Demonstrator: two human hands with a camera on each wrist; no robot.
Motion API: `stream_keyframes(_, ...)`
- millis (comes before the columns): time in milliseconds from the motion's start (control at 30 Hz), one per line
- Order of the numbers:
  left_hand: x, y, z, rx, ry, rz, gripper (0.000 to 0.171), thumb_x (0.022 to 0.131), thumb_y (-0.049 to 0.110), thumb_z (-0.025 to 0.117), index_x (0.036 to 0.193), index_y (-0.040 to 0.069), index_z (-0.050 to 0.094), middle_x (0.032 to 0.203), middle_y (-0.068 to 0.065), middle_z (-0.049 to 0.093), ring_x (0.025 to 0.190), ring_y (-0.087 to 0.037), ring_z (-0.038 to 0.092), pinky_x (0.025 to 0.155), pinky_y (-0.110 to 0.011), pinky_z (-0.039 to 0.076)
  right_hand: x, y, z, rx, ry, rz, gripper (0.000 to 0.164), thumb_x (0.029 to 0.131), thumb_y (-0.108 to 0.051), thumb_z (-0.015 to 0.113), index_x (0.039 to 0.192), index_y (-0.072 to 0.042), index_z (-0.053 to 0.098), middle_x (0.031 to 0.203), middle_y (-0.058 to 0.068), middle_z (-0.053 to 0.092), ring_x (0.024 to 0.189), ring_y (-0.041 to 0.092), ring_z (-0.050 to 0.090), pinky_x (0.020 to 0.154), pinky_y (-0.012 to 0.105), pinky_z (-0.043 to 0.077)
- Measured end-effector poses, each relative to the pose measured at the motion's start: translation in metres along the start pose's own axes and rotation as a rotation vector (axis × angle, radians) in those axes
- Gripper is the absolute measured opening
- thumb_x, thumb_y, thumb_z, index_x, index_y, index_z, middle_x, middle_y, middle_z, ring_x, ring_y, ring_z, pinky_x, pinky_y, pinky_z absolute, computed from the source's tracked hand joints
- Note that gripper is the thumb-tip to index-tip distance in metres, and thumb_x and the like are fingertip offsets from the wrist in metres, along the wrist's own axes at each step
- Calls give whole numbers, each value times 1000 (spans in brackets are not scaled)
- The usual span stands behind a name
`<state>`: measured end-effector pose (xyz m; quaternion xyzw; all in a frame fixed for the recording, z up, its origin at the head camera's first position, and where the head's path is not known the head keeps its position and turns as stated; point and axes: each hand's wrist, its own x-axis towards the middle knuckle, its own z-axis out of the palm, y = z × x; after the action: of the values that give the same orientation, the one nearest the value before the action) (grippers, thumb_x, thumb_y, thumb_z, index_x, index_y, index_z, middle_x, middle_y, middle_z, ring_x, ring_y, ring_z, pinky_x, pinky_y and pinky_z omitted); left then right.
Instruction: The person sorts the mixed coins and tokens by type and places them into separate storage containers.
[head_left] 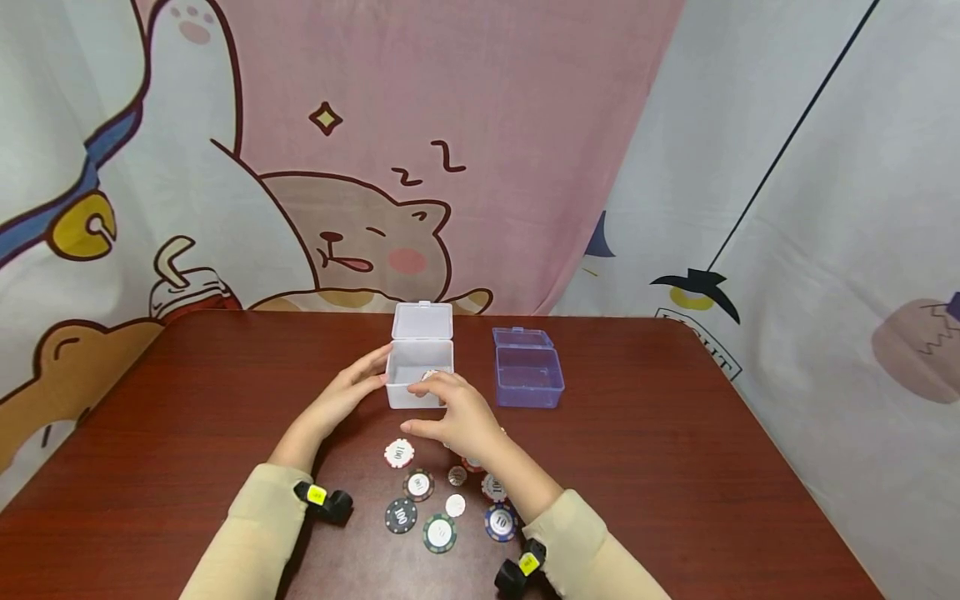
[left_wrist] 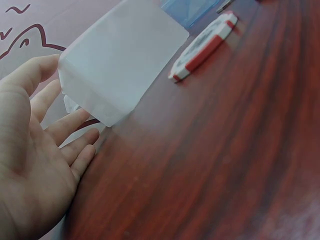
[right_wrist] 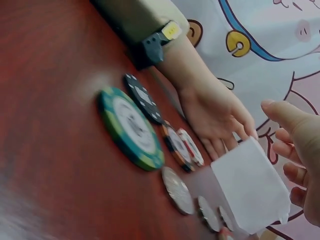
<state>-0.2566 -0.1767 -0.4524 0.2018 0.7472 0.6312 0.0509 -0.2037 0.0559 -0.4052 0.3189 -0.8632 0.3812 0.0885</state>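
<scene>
A white plastic box (head_left: 401, 398) with its lid raised stands at the table's far side. The fingertips of my left hand (head_left: 341, 396) touch its left wall, fingers extended. Over the box's front edge hovers my right hand (head_left: 461, 417), thumb apart from loosely bent fingers; in the right wrist view nothing shows between them. A pale chip (head_left: 430, 375) is partly visible at the box's interior, mostly behind the right fingers. In front lie poker chips: red-and-white (head_left: 399, 453), brown-edged (head_left: 418, 484), black (head_left: 401, 516), green (head_left: 439, 532) and blue (head_left: 500, 522).
To the right stands a translucent purple box (head_left: 529, 392), lid up. A shiny silver coin (head_left: 455, 505) and a darker coin (head_left: 457, 476) lie among the chips. More chips, including a white-faced one (head_left: 493, 487), sit partly under the right forearm. A printed curtain (head_left: 525, 167) hangs behind the table.
</scene>
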Motion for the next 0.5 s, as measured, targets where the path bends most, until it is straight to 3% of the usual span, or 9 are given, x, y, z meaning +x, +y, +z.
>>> stream_keyframes(200,0,0,0,-4,-2,8,54,98,13,53,148,9,36,146,-22,38,134,-36,34,105,-56,21,-9,-3,10,4,-26,14,46,74,-30,84,114,-11,70,111,-4,64,101,15,57,81,26,46)
stream_keyframes(400,0,0,0,-4,1,11,54,98,10,53,148,8,35,146,-22,38,134,-37,34,105,-57,21,-15,-2,19,21,-78,10,45,74,-26,84,113,-9,70,106,-2,63,93,20,58,78,25,45)
stream_keyframes(500,0,0,0,3,2,5,54,98,10,53,149,9,35,147,-21,37,134,-36,34,105,-57,20,-17,-1,23,0,-113,12,46,74,-28,83,114,-10,70,106,-3,63,93,15,57,79,23,44)
